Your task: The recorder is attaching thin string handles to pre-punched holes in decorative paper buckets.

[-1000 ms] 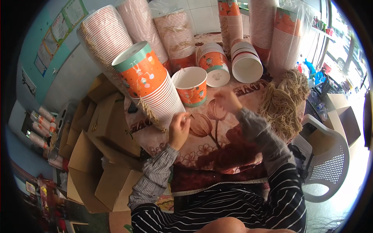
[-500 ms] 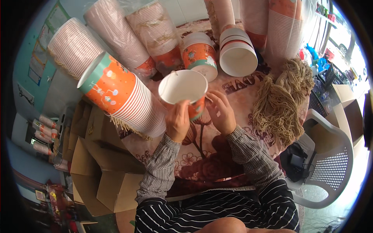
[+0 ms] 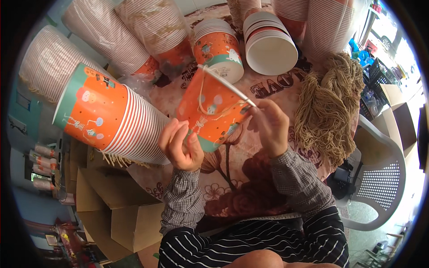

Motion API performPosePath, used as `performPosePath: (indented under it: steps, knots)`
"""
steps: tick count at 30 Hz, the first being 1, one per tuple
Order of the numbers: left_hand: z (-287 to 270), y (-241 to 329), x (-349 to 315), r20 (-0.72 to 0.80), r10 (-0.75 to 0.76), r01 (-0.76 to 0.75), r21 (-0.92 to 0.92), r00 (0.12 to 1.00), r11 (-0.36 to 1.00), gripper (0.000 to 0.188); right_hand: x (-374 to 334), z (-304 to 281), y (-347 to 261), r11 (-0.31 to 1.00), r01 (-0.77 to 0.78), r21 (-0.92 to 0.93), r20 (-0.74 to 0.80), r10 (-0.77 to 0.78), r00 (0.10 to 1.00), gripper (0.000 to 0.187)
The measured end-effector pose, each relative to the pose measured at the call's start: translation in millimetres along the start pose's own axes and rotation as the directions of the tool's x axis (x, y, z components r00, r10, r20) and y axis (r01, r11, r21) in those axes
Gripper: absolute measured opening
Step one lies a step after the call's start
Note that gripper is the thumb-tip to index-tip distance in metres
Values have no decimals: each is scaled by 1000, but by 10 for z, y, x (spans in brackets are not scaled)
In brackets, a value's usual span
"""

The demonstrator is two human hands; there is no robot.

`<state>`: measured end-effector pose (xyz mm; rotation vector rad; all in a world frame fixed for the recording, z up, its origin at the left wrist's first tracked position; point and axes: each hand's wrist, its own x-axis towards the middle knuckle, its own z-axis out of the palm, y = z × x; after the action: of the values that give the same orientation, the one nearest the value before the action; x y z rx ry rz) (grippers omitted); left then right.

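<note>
An orange paper bucket (image 3: 208, 111) with a green base band and white rim is tilted above the table, its side facing me. A thin twine cord (image 3: 202, 91) loops down from its rim across the printed side. My right hand (image 3: 271, 125) pinches the rim at the right end. Beside the lower left wall is my left hand (image 3: 181, 147), its fingers loosely bent and apart, fingertips at the wall. Close to the left hand lies a long stack of nested paper buckets (image 3: 111, 114), bottom end outward.
Bagged bucket stacks (image 3: 103, 35) line the far left and back. A short orange stack (image 3: 217, 49) and white-mouthed nested buckets (image 3: 271, 51) lie behind. Tangled tan twine (image 3: 326, 105) hangs at right, near a grey chair (image 3: 380, 178). Cardboard boxes (image 3: 116, 214) stand left.
The bucket has turned from mouth up to tilted, its side now toward me. My right hand has moved onto its rim; my left hand has shifted left and down off the rim.
</note>
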<state>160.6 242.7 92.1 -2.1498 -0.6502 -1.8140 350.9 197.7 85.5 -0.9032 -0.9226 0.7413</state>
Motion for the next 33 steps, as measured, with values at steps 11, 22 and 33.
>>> performPosePath:
  steps: [11, 22, 33]
  knots:
    - [-66, 115, 104, 287, -122, 18, 339, 950, 941, 16, -222, 165, 9, 941, -334, 61, 214, 315, 925, 15]
    - [86, 206, -43, 308, -295, 261, 147, 905, 954, 32, -416, 251, 313, 927, -376, 20, 371, 342, 863, 19]
    - [85, 188, -66, 294, -371, 374, 49, 881, 926, 17, -395, 248, 283, 934, -347, -87, 342, 355, 870, 17]
